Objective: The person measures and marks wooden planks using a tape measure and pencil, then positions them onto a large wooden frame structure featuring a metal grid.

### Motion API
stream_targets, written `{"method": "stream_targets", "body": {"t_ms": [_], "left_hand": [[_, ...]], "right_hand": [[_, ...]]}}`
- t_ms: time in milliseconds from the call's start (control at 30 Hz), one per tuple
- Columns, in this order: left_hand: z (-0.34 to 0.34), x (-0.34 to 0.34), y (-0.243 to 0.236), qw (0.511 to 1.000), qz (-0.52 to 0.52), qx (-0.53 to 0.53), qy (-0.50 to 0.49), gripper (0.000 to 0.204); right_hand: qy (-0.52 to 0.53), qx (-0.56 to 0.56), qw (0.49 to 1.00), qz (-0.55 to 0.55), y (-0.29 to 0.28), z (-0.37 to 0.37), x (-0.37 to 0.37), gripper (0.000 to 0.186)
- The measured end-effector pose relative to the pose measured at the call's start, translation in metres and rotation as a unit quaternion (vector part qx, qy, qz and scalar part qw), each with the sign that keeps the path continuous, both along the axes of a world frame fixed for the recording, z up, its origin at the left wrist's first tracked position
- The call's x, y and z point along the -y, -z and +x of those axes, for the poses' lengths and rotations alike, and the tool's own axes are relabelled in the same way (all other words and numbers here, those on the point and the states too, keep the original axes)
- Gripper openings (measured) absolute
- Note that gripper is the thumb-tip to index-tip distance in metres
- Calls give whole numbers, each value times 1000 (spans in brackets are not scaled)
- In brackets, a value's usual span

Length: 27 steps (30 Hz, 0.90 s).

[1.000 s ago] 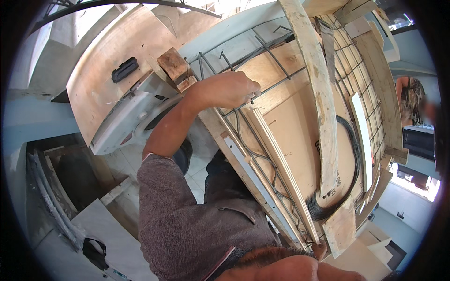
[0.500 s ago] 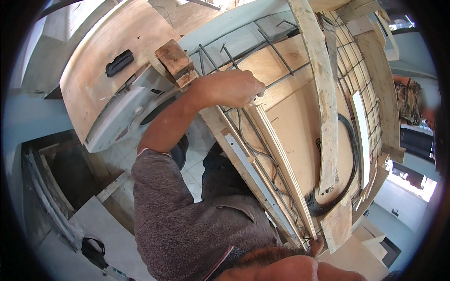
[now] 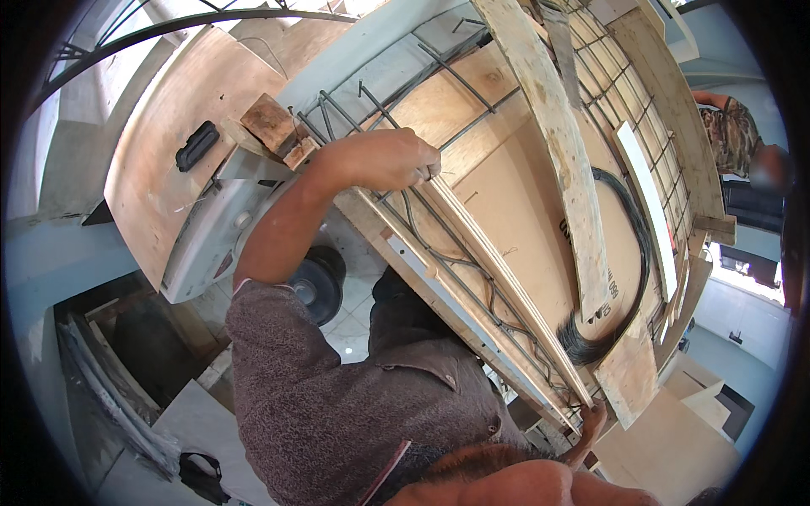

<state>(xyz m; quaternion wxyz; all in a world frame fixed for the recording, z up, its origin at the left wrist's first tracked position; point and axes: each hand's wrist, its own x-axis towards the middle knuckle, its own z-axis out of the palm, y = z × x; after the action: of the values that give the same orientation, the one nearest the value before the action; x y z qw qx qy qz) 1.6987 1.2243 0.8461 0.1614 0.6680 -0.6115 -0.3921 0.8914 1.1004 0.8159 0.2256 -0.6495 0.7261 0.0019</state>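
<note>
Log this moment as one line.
left hand: closed on upper end of plywood strip | right hand: at its lower end | nearby: black wire coil, white strip | background: another person

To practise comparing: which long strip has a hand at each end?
The layered strip, left hand at its upper end, right hand at its lower; no hand touches the white strip or rough plank.

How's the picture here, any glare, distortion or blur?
Head view: glare washes out the bright opening at right; the head view also bows the white strip, corners going black; in the head view, the left hand is fairly sharp, the other person's head blurred.
</note>
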Motion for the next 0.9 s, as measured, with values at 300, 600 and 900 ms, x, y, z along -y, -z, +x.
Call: {"method": "stream_targets", "body": {"t_ms": [300,600,900], "left_hand": [[2,0,13,999,-51,-17,-1,22],[1,0,10,999,-50,-2,-6,21],[0,0,6,999,-29,4,-17,21]], "right_hand": [[-31,-40,999,-4,0,-10,1,25],[-23,-33,999,-2,-1,-2,0,24],[-6,-16,1000,-4,-11,23,-5,20]]}}
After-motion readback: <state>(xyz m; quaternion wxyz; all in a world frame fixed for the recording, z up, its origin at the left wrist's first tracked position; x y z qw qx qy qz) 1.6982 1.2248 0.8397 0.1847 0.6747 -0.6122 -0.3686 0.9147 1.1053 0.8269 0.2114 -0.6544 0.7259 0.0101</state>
